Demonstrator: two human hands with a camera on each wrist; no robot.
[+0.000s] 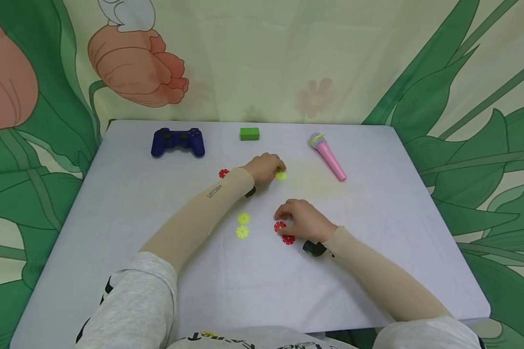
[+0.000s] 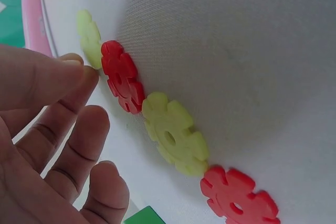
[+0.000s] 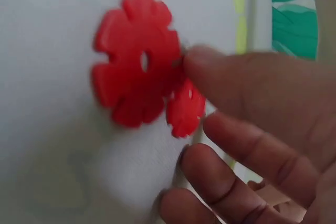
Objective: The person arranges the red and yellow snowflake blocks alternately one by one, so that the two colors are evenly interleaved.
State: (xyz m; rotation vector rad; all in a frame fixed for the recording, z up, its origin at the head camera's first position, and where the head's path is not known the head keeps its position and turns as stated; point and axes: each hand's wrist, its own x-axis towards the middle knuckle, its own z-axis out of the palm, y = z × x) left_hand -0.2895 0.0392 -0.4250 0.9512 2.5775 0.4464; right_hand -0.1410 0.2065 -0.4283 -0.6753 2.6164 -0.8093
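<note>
In the head view my left hand [image 1: 266, 167] reaches to the upper middle of the table, its fingertips at a yellow-green flower-shaped plastic disc [image 1: 281, 175]. Seen from the left wrist, thumb and finger pinch at the edge of that yellow-green disc [image 2: 89, 38]. It ends a row with a red disc [image 2: 121, 74], another yellow-green disc [image 2: 181, 148] and a red disc [image 2: 239, 200]. Nearer the front, my right hand [image 1: 303, 220] pinches a red flower-shaped disc [image 3: 123, 51] at its edge; its finger behind is hidden. Beside it lies a second red disc [image 1: 288, 240].
Two loose yellow-green discs [image 1: 242, 232] lie left of the right hand. Along the back of the white table [image 1: 126, 194] are a blue game controller [image 1: 177, 140], a green block [image 1: 249, 134] and a pink toy microphone [image 1: 329, 157].
</note>
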